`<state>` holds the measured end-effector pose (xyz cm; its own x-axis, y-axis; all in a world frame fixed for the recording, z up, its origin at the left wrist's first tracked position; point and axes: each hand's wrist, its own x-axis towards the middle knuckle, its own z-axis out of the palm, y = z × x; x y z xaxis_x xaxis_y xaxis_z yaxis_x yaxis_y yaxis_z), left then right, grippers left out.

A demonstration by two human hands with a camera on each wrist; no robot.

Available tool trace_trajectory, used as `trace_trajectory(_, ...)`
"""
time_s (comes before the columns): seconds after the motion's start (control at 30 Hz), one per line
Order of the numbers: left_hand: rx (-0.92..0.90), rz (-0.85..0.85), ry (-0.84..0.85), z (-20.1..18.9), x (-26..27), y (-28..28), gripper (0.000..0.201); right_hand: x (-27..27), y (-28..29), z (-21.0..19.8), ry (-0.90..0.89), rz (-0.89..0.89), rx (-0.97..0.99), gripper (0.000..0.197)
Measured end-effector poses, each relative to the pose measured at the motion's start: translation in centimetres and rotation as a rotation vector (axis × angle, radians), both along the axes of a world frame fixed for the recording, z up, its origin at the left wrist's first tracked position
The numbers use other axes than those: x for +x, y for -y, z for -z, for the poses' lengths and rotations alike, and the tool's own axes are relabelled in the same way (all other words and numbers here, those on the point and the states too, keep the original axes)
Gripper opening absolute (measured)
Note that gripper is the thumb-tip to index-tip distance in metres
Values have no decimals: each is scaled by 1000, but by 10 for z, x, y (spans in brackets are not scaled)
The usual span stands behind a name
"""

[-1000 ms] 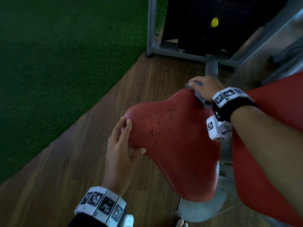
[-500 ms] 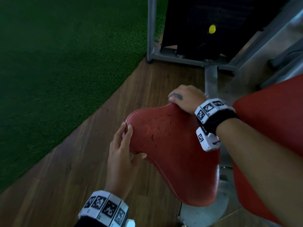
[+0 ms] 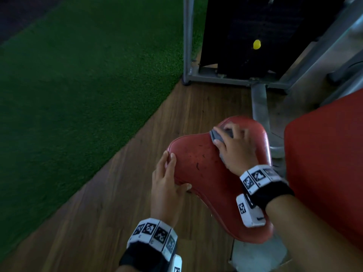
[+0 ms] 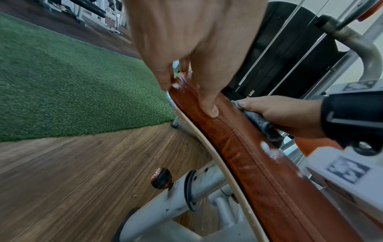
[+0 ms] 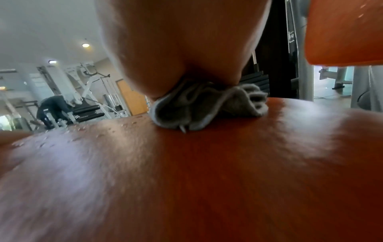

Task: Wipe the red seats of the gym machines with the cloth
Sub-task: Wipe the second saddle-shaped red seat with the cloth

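A worn red seat (image 3: 198,165) with dark scuffs stands on a grey post in the head view. My right hand (image 3: 233,148) lies on its upper part and grips a crumpled grey cloth (image 3: 218,135), pressing it onto the pad. The cloth (image 5: 205,106) bunches under my palm in the right wrist view, on the wet, shiny seat (image 5: 186,180). My left hand (image 3: 167,185) rests on the seat's left edge with straight fingers and the thumb along the rim. In the left wrist view its fingers (image 4: 207,104) touch the seat's stitched side (image 4: 259,163).
A red backrest pad (image 3: 324,163) stands right of the seat. Behind it are the grey machine frame (image 3: 225,77) and a black weight stack with a yellow pin (image 3: 256,44). Green turf (image 3: 78,85) borders the wooden floor (image 3: 98,222). A person bends over distant equipment (image 5: 53,108).
My right hand with the cloth has slid from the seat's far top edge back onto the top of the pad, toward me. The left hand stays on the left edge.
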<state>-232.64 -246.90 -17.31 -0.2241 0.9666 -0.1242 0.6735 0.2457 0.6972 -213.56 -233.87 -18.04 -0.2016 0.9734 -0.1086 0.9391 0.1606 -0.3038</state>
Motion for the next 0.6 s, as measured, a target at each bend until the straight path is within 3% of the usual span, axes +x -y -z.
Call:
trace_trajectory(0.2,-7,-17,14,1,-4,-2,97,11,79,-4,12,150,173,42)
trace_trajectory(0.33,3,-21,22,1,-4,-2,97,-1,125,-3,26,125,141,49)
trace_trajectory(0.6,-11,10,33,1,-5,-1,97,-16,83,-3,41,153,139,46)
